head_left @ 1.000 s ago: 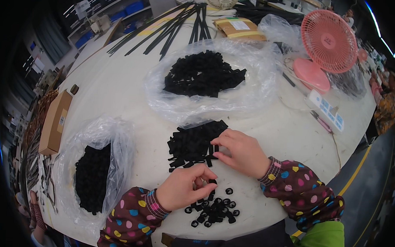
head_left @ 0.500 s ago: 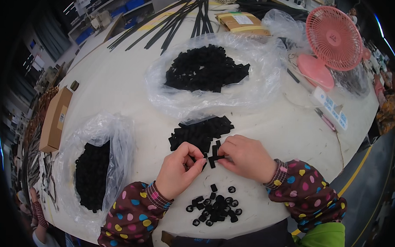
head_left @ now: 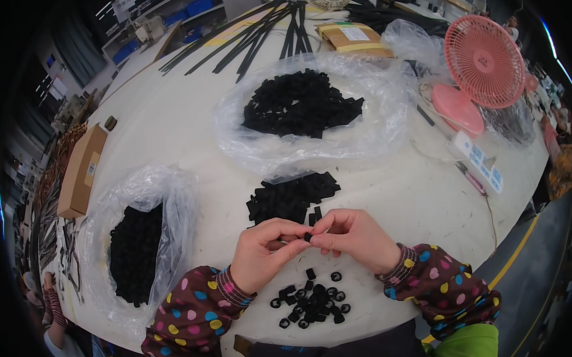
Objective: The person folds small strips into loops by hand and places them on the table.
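Many small black rings (head_left: 310,300) lie heaped nearest on the worktop (head_left: 174,130). Just beyond, left hand (head_left: 264,253) and right hand (head_left: 353,239) together pinch one small black piece (head_left: 308,236). Farther sits a stacked pile of black parts (head_left: 291,196), then a bagged heap (head_left: 301,103).
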`<act>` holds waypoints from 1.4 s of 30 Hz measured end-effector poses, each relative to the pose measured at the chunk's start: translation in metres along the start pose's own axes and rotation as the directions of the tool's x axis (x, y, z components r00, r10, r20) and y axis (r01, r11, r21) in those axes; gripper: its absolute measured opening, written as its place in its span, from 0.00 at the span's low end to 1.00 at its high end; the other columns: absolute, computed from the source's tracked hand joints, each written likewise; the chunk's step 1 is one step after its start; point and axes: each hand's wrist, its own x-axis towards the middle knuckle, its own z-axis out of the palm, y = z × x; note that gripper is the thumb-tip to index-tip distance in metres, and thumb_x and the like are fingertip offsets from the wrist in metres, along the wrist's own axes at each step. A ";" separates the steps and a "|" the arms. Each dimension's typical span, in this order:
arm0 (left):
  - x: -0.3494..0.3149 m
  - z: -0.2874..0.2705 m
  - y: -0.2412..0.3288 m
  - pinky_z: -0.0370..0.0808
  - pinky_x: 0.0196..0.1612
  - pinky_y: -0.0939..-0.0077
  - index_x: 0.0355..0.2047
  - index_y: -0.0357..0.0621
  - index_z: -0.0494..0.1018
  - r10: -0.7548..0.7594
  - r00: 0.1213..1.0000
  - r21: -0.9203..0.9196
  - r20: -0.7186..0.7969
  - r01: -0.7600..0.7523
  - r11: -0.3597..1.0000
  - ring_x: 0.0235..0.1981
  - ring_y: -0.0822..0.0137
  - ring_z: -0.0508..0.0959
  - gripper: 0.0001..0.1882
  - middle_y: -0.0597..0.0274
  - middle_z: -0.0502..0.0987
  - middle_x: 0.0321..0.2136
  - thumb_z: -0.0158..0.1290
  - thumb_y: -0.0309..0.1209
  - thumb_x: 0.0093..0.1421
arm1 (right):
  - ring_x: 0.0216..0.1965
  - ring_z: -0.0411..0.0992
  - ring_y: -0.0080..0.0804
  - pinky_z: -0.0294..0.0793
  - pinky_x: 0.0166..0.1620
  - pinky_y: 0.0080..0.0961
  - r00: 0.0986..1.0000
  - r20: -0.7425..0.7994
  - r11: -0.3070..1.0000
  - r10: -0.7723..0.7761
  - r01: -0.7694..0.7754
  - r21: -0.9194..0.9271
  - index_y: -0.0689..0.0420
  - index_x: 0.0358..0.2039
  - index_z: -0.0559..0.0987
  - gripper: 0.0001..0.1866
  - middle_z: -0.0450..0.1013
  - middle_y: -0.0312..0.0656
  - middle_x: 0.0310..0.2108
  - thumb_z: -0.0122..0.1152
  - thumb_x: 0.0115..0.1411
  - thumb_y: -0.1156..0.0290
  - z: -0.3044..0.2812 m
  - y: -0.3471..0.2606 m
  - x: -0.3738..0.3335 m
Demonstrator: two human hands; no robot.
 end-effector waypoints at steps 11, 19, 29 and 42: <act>0.000 -0.001 -0.002 0.76 0.34 0.84 0.38 0.34 0.73 -0.078 0.996 -0.083 -0.031 0.075 0.994 0.31 0.71 0.78 0.09 0.59 0.75 0.31 0.52 0.19 0.55 | 0.21 0.72 0.17 0.66 0.20 0.10 0.995 -0.093 1.000 -0.022 0.022 -0.006 0.61 0.31 0.75 0.08 0.73 0.34 0.25 0.60 0.54 0.70 0.006 0.000 -0.001; -0.002 0.000 -0.004 0.76 0.35 0.82 0.33 0.34 0.72 0.007 0.999 0.172 -0.044 0.001 0.985 0.31 0.74 0.78 0.07 0.60 0.76 0.31 0.53 0.20 0.53 | 0.22 0.73 0.17 0.67 0.22 0.11 0.994 -0.078 0.991 -0.076 0.067 -0.117 0.63 0.31 0.73 0.08 0.73 0.35 0.26 0.59 0.54 0.72 0.012 0.009 -0.002; 0.001 -0.006 -0.002 0.74 0.22 0.79 0.24 0.42 0.69 0.555 0.819 0.719 0.147 -0.474 0.508 0.22 0.66 0.76 0.09 0.63 0.73 0.26 0.58 0.22 0.41 | 0.22 0.71 0.16 0.67 0.23 0.11 0.999 -0.040 0.994 -0.036 0.032 -0.107 0.62 0.34 0.75 0.09 0.73 0.33 0.27 0.58 0.55 0.70 0.013 -0.003 -0.004; -0.003 -0.002 -0.006 0.77 0.29 0.79 0.29 0.39 0.70 0.528 0.844 0.494 0.093 -0.499 0.712 0.27 0.68 0.77 0.08 0.59 0.73 0.28 0.56 0.21 0.47 | 0.19 0.68 0.14 0.65 0.21 0.11 0.992 0.104 0.990 -0.073 0.085 -0.113 0.60 0.28 0.74 0.07 0.69 0.30 0.22 0.58 0.54 0.70 0.011 -0.003 -0.006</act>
